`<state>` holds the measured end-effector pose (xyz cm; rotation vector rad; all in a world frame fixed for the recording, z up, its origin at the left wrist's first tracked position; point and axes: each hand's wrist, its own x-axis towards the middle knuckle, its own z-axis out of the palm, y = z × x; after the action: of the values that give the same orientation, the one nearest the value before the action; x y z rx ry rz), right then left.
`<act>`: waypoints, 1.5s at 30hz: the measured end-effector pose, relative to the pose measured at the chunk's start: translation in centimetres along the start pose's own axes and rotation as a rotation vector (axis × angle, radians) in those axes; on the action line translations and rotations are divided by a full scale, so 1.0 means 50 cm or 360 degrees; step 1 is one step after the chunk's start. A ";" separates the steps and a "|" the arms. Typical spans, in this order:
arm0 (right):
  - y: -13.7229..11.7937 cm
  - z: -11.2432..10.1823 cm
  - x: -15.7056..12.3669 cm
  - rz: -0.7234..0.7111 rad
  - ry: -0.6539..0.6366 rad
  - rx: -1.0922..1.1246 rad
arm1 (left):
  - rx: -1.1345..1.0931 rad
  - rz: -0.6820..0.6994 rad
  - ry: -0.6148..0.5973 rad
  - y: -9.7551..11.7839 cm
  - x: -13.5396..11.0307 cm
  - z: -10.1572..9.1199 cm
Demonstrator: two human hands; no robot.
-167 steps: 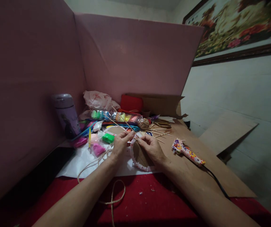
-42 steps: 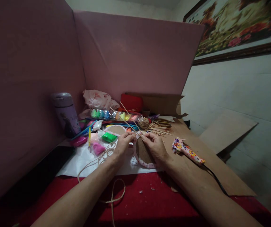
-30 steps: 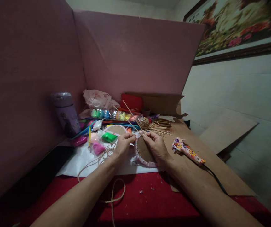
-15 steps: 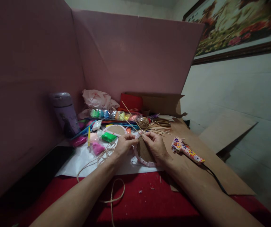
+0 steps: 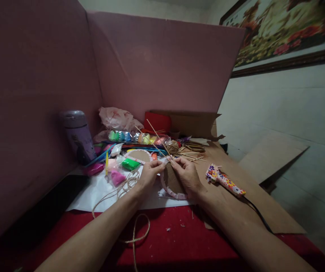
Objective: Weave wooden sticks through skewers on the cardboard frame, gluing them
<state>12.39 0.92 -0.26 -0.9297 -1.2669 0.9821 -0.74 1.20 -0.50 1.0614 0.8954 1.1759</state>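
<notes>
A round cardboard disc (image 5: 173,182) with a pale pink edging is held upright between my hands. My left hand (image 5: 148,176) pinches its upper left rim with thumb and finger. My right hand (image 5: 187,177) is closed on the disc's upper right side. Two thin wooden skewers (image 5: 156,133) rise to the upper left in a narrow V from the top rim, their lower ends at my right fingertips. Exactly how those ends meet the rim is hidden by the fingers. Behind my left hand lies another pink-edged disc (image 5: 138,155).
Jute twine (image 5: 128,183) trails over the white paper and red cloth. A patterned glue gun (image 5: 225,181) rests on cardboard at right. Farther back are clay packets (image 5: 130,164), loose skewers (image 5: 192,154), a twine ball (image 5: 172,146) and a purple bottle (image 5: 79,138).
The two skewers have shifted slightly, their lower ends drawing a little closer together at the rim. Both hands keep almost the same place and grip.
</notes>
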 end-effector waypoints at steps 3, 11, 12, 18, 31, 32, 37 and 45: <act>0.002 -0.001 0.000 0.0002 -0.0006 -0.0002 | -0.0014 0.0000 0.0016 0.000 0.002 0.001; 0.001 -0.001 0.000 0.0016 0.0001 -0.0025 | 0.0020 0.0103 0.0000 -0.002 0.006 -0.003; 0.000 -0.001 -0.001 0.0015 0.0001 -0.0031 | 0.0031 0.0103 0.0002 -0.002 0.007 -0.003; -0.001 0.001 -0.001 -0.0020 -0.0001 -0.0051 | 0.0069 0.0127 -0.0003 -0.005 0.009 -0.006; -0.002 0.002 -0.003 -0.0028 -0.0002 -0.0037 | 0.0091 0.0130 -0.0031 -0.006 0.009 -0.007; -0.002 0.002 -0.002 -0.0033 -0.0005 -0.0045 | 0.0096 0.0136 -0.0029 -0.006 0.009 -0.008; 0.002 0.001 0.000 -0.0054 -0.0016 -0.0058 | 0.0096 0.0134 -0.0014 -0.008 0.011 -0.008; 0.001 0.001 -0.001 -0.0039 -0.0017 -0.0050 | 0.0054 0.0105 -0.0014 -0.010 0.011 -0.008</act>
<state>12.35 0.90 -0.34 -0.9322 -1.3028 0.9518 -0.86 1.78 -1.09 1.1304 0.8820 1.2132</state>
